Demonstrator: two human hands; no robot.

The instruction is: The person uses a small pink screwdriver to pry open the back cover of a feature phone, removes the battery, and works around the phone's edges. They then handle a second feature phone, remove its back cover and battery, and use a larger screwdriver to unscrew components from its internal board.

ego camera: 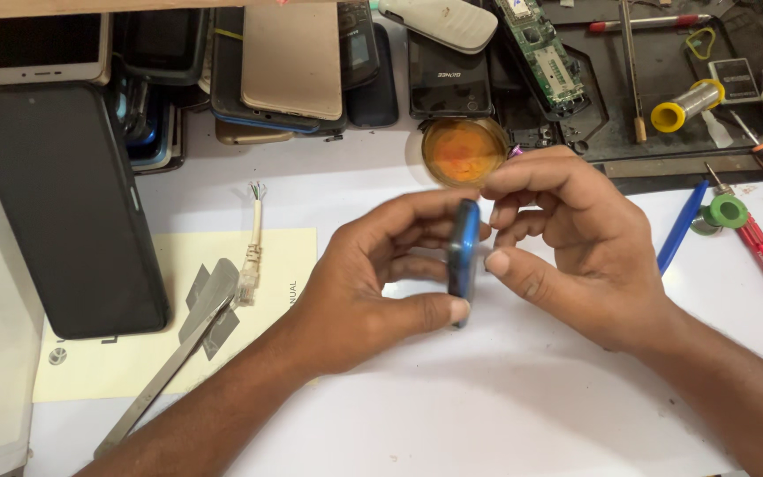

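Blue-edged phone (464, 250) stands on its side above the middle of the white bench (505, 406), seen edge-on, so its face and back are hidden. The left hand (373, 283) holds it, thumb pressed at the lower end and fingers wrapped behind the upper end. The right hand (567, 238) is half curled just beside the phone, its thumb tip close to the edge and its bent fingers touching or almost touching the top; whether it pinches anything small I cannot tell. Just behind the hands, toward the far edge, sits a round tin of amber paste (464, 152), and beyond it a row of phones and phone backs (293, 62) lies along the far edge. A large black phone (64, 208) rests at the left edge, partly over a pale yellow sheet (134, 353) that carries metal tweezers (169, 362) and a short cable with a clear plug (252, 252). A red screwdriver (757, 252) and a blue pen (682, 225) lie near the right edge. As I judge it, the grip is thin: only fingertips bear on a narrow, smooth body, so a hard push or prying move from the right hand could twist it loose and drop it onto the bench. A sideways slip could also knock the open paste tin close behind.
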